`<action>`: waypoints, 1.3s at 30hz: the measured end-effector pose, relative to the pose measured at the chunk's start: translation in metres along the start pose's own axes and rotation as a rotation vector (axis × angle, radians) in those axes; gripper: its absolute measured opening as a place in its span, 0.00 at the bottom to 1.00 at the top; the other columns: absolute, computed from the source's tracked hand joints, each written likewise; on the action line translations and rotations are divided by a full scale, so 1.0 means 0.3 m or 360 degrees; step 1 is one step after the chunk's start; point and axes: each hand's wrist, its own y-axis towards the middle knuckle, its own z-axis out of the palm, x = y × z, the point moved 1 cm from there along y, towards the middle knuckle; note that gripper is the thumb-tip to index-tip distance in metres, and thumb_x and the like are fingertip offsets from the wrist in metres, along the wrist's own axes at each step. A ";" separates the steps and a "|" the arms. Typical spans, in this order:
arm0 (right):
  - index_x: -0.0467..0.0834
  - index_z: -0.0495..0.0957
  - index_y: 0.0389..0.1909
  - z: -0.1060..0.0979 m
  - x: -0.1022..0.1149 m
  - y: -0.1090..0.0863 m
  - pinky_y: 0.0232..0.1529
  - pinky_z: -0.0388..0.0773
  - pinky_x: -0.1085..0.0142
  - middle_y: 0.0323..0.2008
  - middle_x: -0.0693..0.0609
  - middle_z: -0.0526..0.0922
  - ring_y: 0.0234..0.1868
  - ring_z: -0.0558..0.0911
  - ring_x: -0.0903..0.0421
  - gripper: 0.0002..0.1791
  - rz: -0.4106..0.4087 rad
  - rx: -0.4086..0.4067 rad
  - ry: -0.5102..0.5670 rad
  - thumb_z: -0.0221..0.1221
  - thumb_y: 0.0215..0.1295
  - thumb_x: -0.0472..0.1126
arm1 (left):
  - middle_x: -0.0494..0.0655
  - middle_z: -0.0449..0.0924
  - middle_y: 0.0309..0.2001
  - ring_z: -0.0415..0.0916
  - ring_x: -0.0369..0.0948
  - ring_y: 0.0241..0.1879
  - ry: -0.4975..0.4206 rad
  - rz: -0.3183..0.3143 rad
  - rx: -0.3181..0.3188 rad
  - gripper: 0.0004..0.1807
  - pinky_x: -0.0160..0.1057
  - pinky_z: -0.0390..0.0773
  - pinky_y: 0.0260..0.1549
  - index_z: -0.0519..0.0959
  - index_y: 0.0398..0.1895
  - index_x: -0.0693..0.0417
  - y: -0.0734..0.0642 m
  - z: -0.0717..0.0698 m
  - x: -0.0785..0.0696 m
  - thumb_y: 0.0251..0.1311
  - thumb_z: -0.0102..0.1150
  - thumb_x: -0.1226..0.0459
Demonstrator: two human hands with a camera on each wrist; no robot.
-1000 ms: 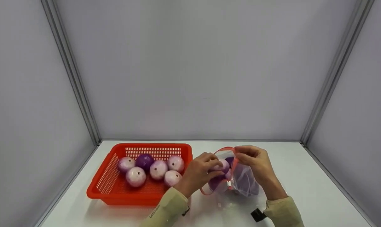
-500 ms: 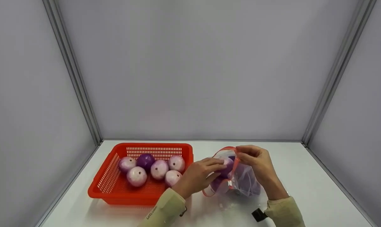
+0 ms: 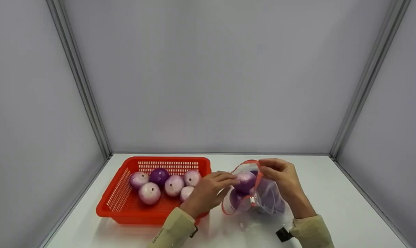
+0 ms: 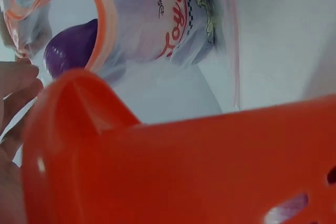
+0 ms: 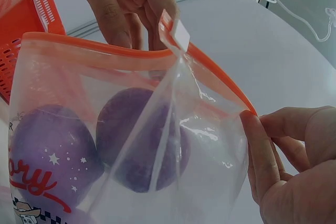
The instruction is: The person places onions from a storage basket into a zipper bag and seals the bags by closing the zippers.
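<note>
My right hand [image 3: 283, 176] pinches the orange-red rim of a clear zip bag [image 3: 271, 198], thumb and fingertips on the rim in the right wrist view. At the bag's mouth sits a shiny purple-and-white, onion-like ball [image 3: 245, 182], with another purple ball [image 3: 236, 197] below it. Through the printed plastic, round purple balls [image 5: 52, 150] show in the right wrist view. My left hand [image 3: 209, 191] is just left of the mouth, fingers fairly straight, holding nothing; whether its fingertips still touch the ball is unclear. In the left wrist view it appears at the left edge [image 4: 14, 95].
A red plastic basket [image 3: 135, 217] stands on the left of the white table [image 3: 331, 203], with several purple-and-white balls [image 3: 149, 193] in it. My left forearm passes in front of its right corner. Grey panels [image 3: 214, 86] enclose the back and sides.
My left hand first gripped the ball at the bag's mouth, then let it go and drew back left toward the basket. The ball stays in the mouth. My right hand keeps its pinch.
</note>
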 end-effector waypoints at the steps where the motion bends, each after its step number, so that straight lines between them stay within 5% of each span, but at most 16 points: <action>1: 0.25 0.82 0.52 0.000 0.001 0.001 0.43 0.87 0.66 0.40 0.48 0.88 0.39 0.88 0.57 0.15 -0.0001 -0.0001 -0.0004 0.66 0.66 0.28 | 0.43 0.86 0.57 0.81 0.40 0.59 0.0010 -0.0015 -0.0034 0.17 0.38 0.80 0.62 0.86 0.56 0.47 -0.002 -0.005 0.006 0.67 0.64 0.70; 6: 0.26 0.82 0.52 0.000 0.003 0.002 0.43 0.87 0.66 0.40 0.48 0.88 0.39 0.87 0.57 0.16 0.0005 0.0005 -0.0011 0.67 0.66 0.30 | 0.43 0.85 0.54 0.82 0.41 0.56 0.0035 -0.0169 -0.0118 0.19 0.39 0.83 0.56 0.85 0.56 0.48 -0.018 -0.020 0.034 0.65 0.65 0.73; 14: 0.26 0.82 0.52 0.001 -0.001 -0.004 0.44 0.87 0.65 0.39 0.48 0.88 0.40 0.87 0.56 0.16 0.0031 0.0008 0.0005 0.66 0.66 0.28 | 0.43 0.86 0.52 0.83 0.44 0.52 0.0074 -0.0544 0.0118 0.23 0.44 0.85 0.50 0.80 0.63 0.47 -0.019 0.005 0.044 0.65 0.69 0.64; 23: 0.26 0.82 0.52 0.002 -0.001 -0.006 0.45 0.88 0.64 0.40 0.48 0.88 0.40 0.87 0.55 0.16 0.0026 0.0031 0.0000 0.67 0.66 0.29 | 0.38 0.87 0.35 0.83 0.41 0.35 0.0277 -0.0428 -0.0075 0.01 0.39 0.77 0.34 0.88 0.36 0.44 0.014 0.033 0.046 0.63 0.71 0.60; 39: 0.33 0.80 0.60 -0.062 0.054 -0.045 0.43 0.89 0.58 0.47 0.40 0.85 0.45 0.86 0.56 0.22 -0.0130 0.0299 -0.0291 0.69 0.66 0.34 | 0.40 0.86 0.31 0.79 0.39 0.31 0.0242 -0.0538 -0.0254 0.03 0.38 0.78 0.32 0.84 0.34 0.47 0.034 0.011 0.045 0.66 0.67 0.62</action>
